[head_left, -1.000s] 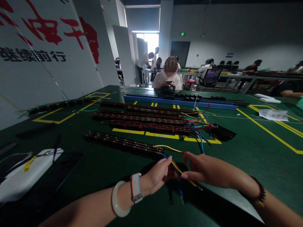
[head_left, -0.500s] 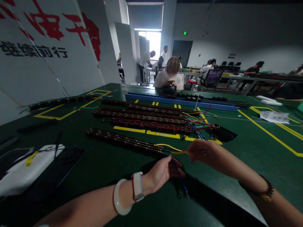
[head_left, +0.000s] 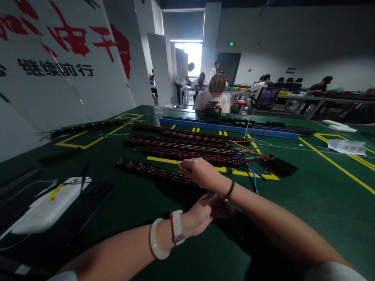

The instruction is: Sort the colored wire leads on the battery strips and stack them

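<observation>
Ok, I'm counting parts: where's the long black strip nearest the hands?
In the head view, the long black strip lies left of centre on the green table, in front of the yellow tape, its right end partly hidden behind the right hand.

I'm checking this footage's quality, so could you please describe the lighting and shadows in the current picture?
All in the head view: the window glares white; the blue wire by the left hand sinks into shadow, its detail hard to make out; the nearest black strip shows small pale glints.
</observation>
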The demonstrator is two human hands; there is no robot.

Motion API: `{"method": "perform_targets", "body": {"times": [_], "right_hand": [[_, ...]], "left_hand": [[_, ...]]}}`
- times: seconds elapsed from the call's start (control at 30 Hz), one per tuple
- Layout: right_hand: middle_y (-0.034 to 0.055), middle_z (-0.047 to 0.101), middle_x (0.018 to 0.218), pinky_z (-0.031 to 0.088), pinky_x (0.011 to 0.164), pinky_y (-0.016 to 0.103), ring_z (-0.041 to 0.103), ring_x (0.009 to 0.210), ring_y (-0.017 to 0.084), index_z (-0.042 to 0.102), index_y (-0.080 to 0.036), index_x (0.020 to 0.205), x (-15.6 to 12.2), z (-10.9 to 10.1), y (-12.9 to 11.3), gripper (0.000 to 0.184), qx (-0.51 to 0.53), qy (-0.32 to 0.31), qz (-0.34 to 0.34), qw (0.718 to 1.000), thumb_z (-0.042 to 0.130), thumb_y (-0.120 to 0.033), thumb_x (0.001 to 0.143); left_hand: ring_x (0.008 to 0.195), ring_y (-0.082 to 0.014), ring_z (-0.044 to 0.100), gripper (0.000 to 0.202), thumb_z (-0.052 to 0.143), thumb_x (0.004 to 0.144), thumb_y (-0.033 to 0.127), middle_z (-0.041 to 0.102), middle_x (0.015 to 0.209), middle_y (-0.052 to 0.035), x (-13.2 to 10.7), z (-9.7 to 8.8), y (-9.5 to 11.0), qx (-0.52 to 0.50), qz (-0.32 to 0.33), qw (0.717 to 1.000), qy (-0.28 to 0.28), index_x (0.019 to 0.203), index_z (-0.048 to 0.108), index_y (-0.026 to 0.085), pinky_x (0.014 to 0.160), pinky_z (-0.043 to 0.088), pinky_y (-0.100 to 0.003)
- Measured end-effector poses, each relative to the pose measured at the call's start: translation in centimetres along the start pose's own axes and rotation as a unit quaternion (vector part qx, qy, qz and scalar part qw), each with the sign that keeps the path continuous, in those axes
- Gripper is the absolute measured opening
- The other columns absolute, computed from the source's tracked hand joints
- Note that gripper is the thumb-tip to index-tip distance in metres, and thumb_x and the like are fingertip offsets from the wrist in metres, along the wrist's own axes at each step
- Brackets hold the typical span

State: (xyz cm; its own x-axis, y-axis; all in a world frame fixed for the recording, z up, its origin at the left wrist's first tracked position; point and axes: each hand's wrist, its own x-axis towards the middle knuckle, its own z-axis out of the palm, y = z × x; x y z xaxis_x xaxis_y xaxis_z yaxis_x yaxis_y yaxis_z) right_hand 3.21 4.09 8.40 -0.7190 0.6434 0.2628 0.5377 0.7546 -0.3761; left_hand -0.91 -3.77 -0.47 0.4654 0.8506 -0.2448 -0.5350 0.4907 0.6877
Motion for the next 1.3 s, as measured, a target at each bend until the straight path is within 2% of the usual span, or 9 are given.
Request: {"method": "perform_targets", "body": {"times": [0.1, 0.17, 0.37, 0.53, 0.73, 0.83, 0.93, 1.13, 1.3], "right_hand": [[0.0033, 0.066, 0.074, 0.035, 0.055, 0.022, 0.057, 0.064, 0.014, 0.068, -0.019, 0.098, 1.0, 1.1, -0.3, 0.020, -0.017, -0.026, -0.002, 1.000, 0.059, -0.032, 0.087], [0.0025, 0.066, 0.074, 0.035, 0.056, 0.022, 0.056, 0.062, 0.012, 0.067, -0.019, 0.102, 0.5, 0.5, 0.2, 0.025, 0.026, 0.011, 0.011, 1.000, 0.056, -0.037, 0.089], [0.0049, 0.066, 0.088, 0.043, 0.062, 0.025, 0.059, 0.074, 0.015, 0.065, -0.018, 0.100, -5.1, -2.4, 5.7, 0.030, 0.104, 0.111, 0.056, 0.987, 0.047, -0.041, 0.092], [0.0077, 0.062, 0.096, 0.045, 0.079, 0.033, 0.058, 0.088, 0.019, 0.066, -0.020, 0.100, -10.8, 0.1, 11.1, 0.026, 0.049, 0.083, 0.085, 0.992, 0.052, -0.040, 0.090], [0.0073, 0.063, 0.089, 0.043, 0.078, 0.033, 0.057, 0.085, 0.020, 0.069, -0.020, 0.096, -12.1, 2.0, 12.6, 0.023, 0.050, 0.048, 0.066, 0.995, 0.056, -0.038, 0.089], [0.0070, 0.063, 0.086, 0.044, 0.075, 0.032, 0.057, 0.082, 0.019, 0.069, -0.019, 0.092, -11.8, 1.9, 12.6, 0.024, 0.064, 0.047, 0.071, 0.994, 0.053, -0.036, 0.090], [0.0072, 0.064, 0.089, 0.044, 0.076, 0.031, 0.057, 0.083, 0.019, 0.069, -0.019, 0.093, -11.8, 1.9, 12.6, 0.024, 0.078, 0.049, 0.076, 0.993, 0.052, -0.036, 0.091], [0.0068, 0.064, 0.088, 0.044, 0.074, 0.031, 0.057, 0.082, 0.018, 0.068, -0.018, 0.092, -11.9, 1.8, 12.4, 0.022, 0.081, 0.052, 0.071, 0.993, 0.053, -0.035, 0.090], [0.0072, 0.063, 0.089, 0.044, 0.076, 0.031, 0.056, 0.084, 0.019, 0.068, -0.019, 0.093, -11.9, 1.7, 12.2, 0.023, 0.079, 0.052, 0.073, 0.993, 0.053, -0.037, 0.090]], "left_hand": [[0.072, -0.0190, 0.066, 0.026, 0.051, 0.087, 0.031, 0.069, 0.075, -0.0092, 0.1, 0.1, -0.2, 0.001, -0.003, 1.000, 0.019, 0.087, 0.064, 0.009, 0.082, 0.048, -0.040], [0.073, -0.0190, 0.066, 0.028, 0.049, 0.088, 0.033, 0.068, 0.074, -0.0094, 0.1, 0.2, -0.2, 0.003, -0.006, 1.000, 0.015, 0.082, 0.063, 0.009, 0.084, 0.048, -0.040], [0.082, -0.0206, 0.067, 0.031, 0.044, 0.091, 0.036, 0.067, 0.081, -0.0113, -0.3, 0.6, 0.3, 0.052, -0.014, 0.999, 0.007, 0.082, 0.058, 0.010, 0.089, 0.045, -0.042], [0.080, -0.0181, 0.067, 0.032, 0.040, 0.092, 0.041, 0.066, 0.081, -0.0090, -0.5, 0.8, 0.7, 0.094, -0.041, 0.994, 0.025, 0.085, 0.052, 0.012, 0.087, 0.045, -0.040], [0.062, -0.0157, 0.064, 0.047, 0.032, 0.090, 0.056, 0.061, 0.064, -0.0029, -0.6, 0.3, 2.4, 0.265, -0.132, 0.955, 0.029, 0.079, 0.049, 0.015, 0.069, 0.049, -0.034], [0.047, -0.0119, 0.053, 0.051, 0.027, 0.088, 0.060, 0.050, 0.051, 0.0029, -0.9, -0.1, 4.8, 0.435, -0.177, 0.883, 0.002, 0.071, 0.048, 0.016, 0.058, 0.048, -0.030], [0.046, -0.0119, 0.049, 0.050, 0.026, 0.090, 0.055, 0.051, 0.054, 0.0001, -1.3, -0.4, 7.3, 0.669, -0.171, 0.723, -0.028, 0.068, 0.051, 0.017, 0.054, 0.046, -0.029], [0.066, -0.0224, 0.063, 0.045, 0.028, 0.092, 0.038, 0.067, 0.079, -0.0117, -2.1, 0.4, 8.1, 0.873, -0.063, 0.484, -0.004, 0.085, 0.065, 0.014, 0.059, 0.046, -0.033], [0.069, -0.0242, 0.064, 0.048, 0.026, 0.093, 0.045, 0.067, 0.081, -0.0104, -3.3, 1.9, 8.4, 0.906, -0.018, 0.421, 0.044, 0.090, 0.064, 0.016, 0.062, 0.047, -0.035]]}}
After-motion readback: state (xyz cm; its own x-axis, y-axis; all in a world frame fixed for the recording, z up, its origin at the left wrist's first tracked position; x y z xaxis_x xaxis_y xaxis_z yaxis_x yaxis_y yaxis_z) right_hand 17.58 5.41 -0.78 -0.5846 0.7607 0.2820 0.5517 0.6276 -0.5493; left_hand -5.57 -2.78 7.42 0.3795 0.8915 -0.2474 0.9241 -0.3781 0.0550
